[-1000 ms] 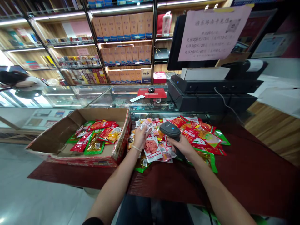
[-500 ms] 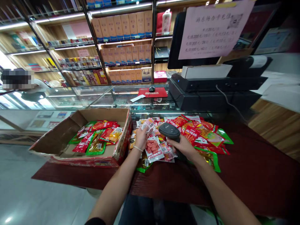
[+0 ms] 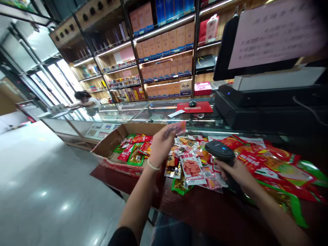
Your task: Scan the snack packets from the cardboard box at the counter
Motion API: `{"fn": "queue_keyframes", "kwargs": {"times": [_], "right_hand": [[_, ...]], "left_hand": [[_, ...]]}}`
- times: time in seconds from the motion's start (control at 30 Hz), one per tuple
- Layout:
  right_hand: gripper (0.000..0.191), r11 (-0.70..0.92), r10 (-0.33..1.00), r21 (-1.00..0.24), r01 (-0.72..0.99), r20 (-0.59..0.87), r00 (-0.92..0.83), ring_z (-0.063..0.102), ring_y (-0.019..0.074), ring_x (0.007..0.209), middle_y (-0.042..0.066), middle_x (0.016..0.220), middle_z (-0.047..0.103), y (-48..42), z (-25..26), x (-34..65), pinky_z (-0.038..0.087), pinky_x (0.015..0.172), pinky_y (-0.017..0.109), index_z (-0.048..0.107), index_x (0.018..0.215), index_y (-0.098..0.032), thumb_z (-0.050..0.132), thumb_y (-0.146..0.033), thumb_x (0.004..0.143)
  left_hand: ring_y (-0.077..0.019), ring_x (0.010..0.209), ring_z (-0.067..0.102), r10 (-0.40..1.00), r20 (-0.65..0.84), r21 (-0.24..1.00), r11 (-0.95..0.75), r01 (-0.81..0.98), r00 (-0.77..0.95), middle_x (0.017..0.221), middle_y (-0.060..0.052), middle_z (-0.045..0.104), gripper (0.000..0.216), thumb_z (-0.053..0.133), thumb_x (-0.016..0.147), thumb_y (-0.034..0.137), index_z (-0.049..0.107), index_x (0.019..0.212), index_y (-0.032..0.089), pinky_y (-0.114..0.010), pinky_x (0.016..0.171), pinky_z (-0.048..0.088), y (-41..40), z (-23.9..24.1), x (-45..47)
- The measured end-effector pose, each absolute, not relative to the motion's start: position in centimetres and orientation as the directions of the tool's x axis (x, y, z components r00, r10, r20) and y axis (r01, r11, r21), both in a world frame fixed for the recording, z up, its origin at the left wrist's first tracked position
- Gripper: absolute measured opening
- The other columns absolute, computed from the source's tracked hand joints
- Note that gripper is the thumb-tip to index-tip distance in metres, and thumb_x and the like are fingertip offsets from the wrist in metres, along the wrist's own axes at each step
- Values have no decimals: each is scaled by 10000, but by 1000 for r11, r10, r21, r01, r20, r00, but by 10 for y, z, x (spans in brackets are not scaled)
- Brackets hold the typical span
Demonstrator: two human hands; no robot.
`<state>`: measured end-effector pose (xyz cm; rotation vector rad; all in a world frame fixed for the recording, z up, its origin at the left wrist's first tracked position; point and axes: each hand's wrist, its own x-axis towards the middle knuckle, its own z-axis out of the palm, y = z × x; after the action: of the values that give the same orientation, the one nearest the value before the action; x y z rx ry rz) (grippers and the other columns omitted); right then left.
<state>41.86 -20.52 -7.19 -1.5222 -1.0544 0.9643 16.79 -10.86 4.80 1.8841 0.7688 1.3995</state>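
Pinched in my left hand [image 3: 162,141] is a small pink snack packet [image 3: 180,127], held up in front of the box's right side. My right hand [image 3: 237,171] is wrapped around the handle of a black barcode scanner [image 3: 219,150], which has a blue light lit on top. Beneath and between the hands lie many snack packets, among them a white one with a red meat picture [image 3: 192,168]. To the left, an open cardboard box [image 3: 112,164] contains several red and green snack packets [image 3: 137,154]. My left hand partly hides its right wall.
Red and green packets [image 3: 279,167] are heaped right of the scanner on the dark wooden table [image 3: 202,208]. Behind stand a glass counter with a red mouse pad [image 3: 202,107], and a monitor [image 3: 225,51] over black till equipment. A person [image 3: 88,102] leans at the far counter.
My left hand has lifted the small packet off the pile and moved it up toward the box. The view has turned left. The scanner stays in my right hand, its blue light now showing.
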Motion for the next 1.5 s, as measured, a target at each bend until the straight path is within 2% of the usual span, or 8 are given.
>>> {"fn": "queue_keyframes", "kwargs": {"times": [0.17, 0.33, 0.63, 0.77, 0.93, 1.13, 1.33, 1.5], "right_hand": [[398, -111, 963, -980, 167, -65, 262, 461, 150, 375, 10, 418, 520, -206, -71, 413, 376, 396, 295, 573, 608, -226, 711, -591, 687], [372, -102, 956, -988, 112, -66, 287, 470, 147, 385, 11, 435, 541, -205, -75, 414, 369, 399, 283, 593, 667, -222, 738, -564, 685], [355, 26, 935, -999, 34, 36, 352, 464, 140, 373, -15, 410, 521, -211, -55, 420, 359, 405, 273, 551, 661, -216, 736, -513, 722], [326, 31, 892, -999, 39, 46, 449, 461, 140, 355, -20, 405, 529, -213, -52, 442, 366, 390, 272, 569, 692, -220, 734, -499, 728], [314, 29, 825, -999, 39, 46, 564, 484, 150, 364, -21, 416, 546, -217, -48, 470, 406, 399, 281, 572, 743, -227, 745, -488, 711], [319, 46, 727, -999, 20, 47, 685, 494, 159, 376, -35, 436, 552, -225, -44, 496, 418, 397, 282, 546, 833, -246, 735, -472, 711], [317, 56, 673, -998, -2, 36, 739, 473, 150, 363, -25, 408, 538, -227, -42, 504, 398, 389, 267, 558, 764, -227, 740, -475, 688], [313, 93, 663, -995, -20, 47, 747, 465, 145, 347, -32, 392, 536, -224, -44, 503, 386, 381, 254, 582, 802, -213, 745, -447, 672]], "left_hand": [[-222, 1178, 598, 768, 632, 628, -586, 512, 104, 1236, -48, 666, 362, 492, 894, 191, 643, 1221, 231, -397, 1060, 435, -61, 49, 86], [-289, 1347, 436, 892, 399, 491, -403, 773, 211, 1418, -182, 495, 564, 549, 787, 105, 520, 1350, 85, -451, 1146, 317, -30, 18, 47], [-215, 1149, 604, 721, 553, 391, -666, 635, 416, 1232, -80, 660, 345, 502, 896, 234, 616, 1220, 191, -379, 1036, 454, -76, 29, 119], [-199, 1130, 610, 617, 596, 429, -786, 445, 514, 1198, -63, 673, 312, 481, 923, 238, 616, 1202, 203, -356, 1013, 467, -96, 22, 183], [-221, 1151, 591, 546, 556, 471, -828, 303, 627, 1218, -87, 652, 326, 495, 905, 212, 604, 1212, 194, -382, 1026, 453, -96, -20, 268], [-237, 1153, 572, 503, 463, 449, -843, 296, 730, 1239, -119, 613, 376, 514, 872, 190, 575, 1243, 174, -379, 1010, 451, -85, -68, 348], [-271, 1182, 531, 548, 390, 304, -835, 458, 740, 1278, -150, 559, 454, 560, 867, 296, 518, 1301, 170, -406, 1009, 424, -86, -96, 383], [-237, 1121, 576, 573, 387, 319, -818, 479, 722, 1225, -131, 614, 410, 475, 888, 181, 527, 1294, 161, -354, 967, 437, -94, -100, 383]]}}
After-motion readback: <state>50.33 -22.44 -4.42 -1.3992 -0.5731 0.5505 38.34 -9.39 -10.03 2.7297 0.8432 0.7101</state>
